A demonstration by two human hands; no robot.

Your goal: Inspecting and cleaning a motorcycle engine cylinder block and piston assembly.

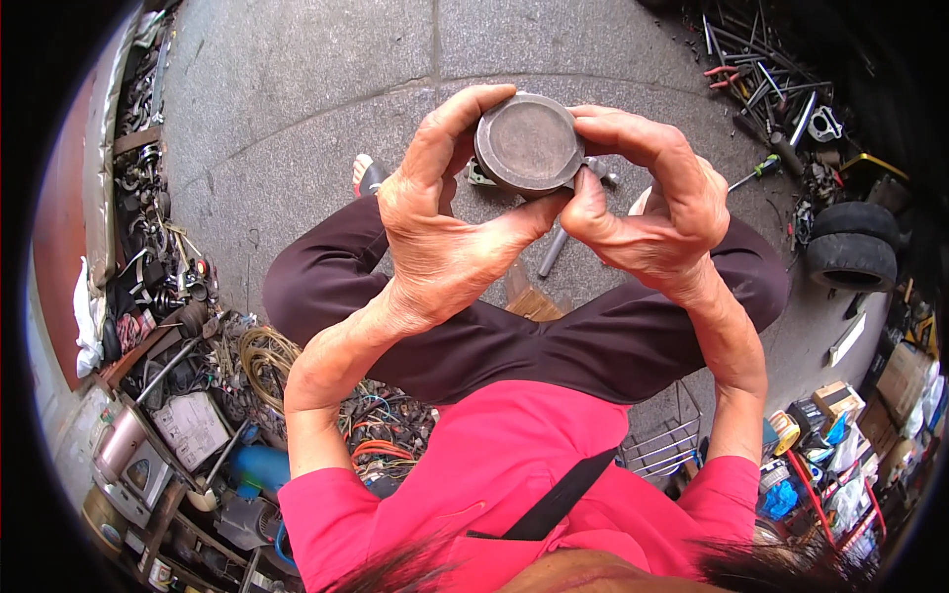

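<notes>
Here, up in the top centre of the frame: a round, dark metal part [529, 143], flat face turned toward the camera, raised well above the lap, probably for a close look at that face. Left hand [440, 232] clamped on its left rim, index finger arched over the top edge, thumb pressed up from below. Right hand [647, 193] clamped on the right rim in mirror fashion, fingers curled over the top, thumb underneath. Thumbs nearly meeting beneath the part, so the weight sits on 2 thumbs and the rim stays free to turn. Surface dull and brownish, maybe rusty or greasy; finer marks too small to tell.

Below the hands, dark trousers [514, 336] across bent knees, then a pink shirt [514, 455] crossed by a black strap [559, 494]. Behind the part, on the grey pavement [297, 89], a metal rod [554, 252] lying just under the hands, partly hidden.

At the left edge, heaps of scrap and coiled wire [262, 361], piled against a wall, out of the working area. Upper right: loose hand tools [761, 89] spread on the ground, within reach. Right of centre: 2 small black tyres [850, 247] stacked side by side. Lower right: boxes [835, 400] and a wire rack [662, 445].
</notes>
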